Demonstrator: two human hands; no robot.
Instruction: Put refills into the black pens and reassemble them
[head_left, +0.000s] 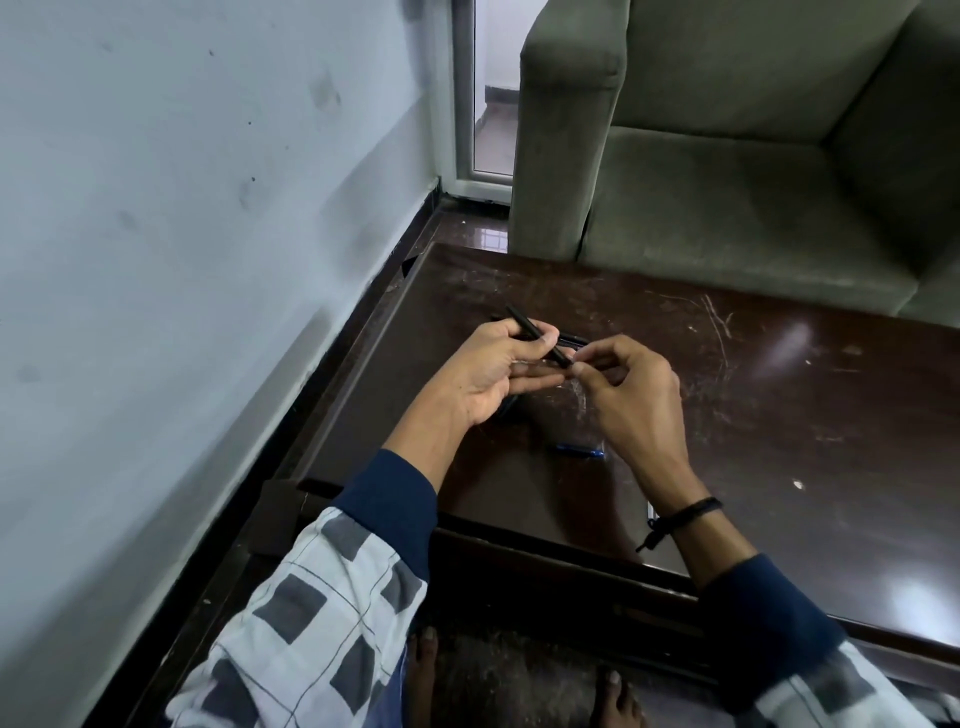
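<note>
While palm-up, left hand around pen.

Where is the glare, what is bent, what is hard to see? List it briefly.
Head view: soft glare on the table right of the hands; the wide-angle lens bows the wall and its skirting; dim light makes the black pen in the left hand merge with the dark tabletop, so its end, pinched by the right hand, is hard to make out.
</note>
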